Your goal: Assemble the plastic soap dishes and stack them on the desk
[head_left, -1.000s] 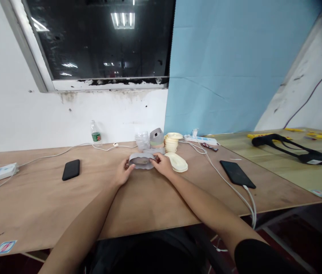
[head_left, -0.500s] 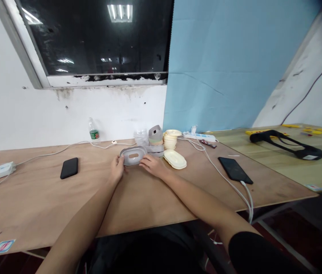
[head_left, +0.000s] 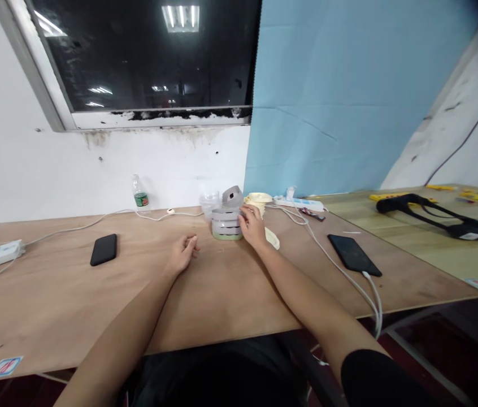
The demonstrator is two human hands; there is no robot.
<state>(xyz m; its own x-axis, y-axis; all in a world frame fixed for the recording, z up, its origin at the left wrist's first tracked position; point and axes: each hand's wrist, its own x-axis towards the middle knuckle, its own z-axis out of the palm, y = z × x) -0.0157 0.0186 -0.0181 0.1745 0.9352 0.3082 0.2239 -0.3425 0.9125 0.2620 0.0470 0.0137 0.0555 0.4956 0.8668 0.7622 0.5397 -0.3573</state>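
Lying half-open, the left hand (head_left: 182, 255) leaves the grey stack (head_left: 226, 224) unbraced; the right hand (head_left: 253, 227), grip unclear, might push it over.

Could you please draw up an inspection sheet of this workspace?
Surface: brown wooden tabletop, with a printed sticker toward its near left.
Things at hand: grey oval plastic-looking pieces, stacked above a greenish layer; cream plastic-looking pieces, partly hidden.
Hands: right hand at the grey stack's right side, grip unclear; left hand loosely curled, nothing seen held.
Clutter: two flat black phones; clear green-labelled plastic bottle.
Cables: white cable plugged into the right phone.
Surroundings: dark window, light blue wall sheet.
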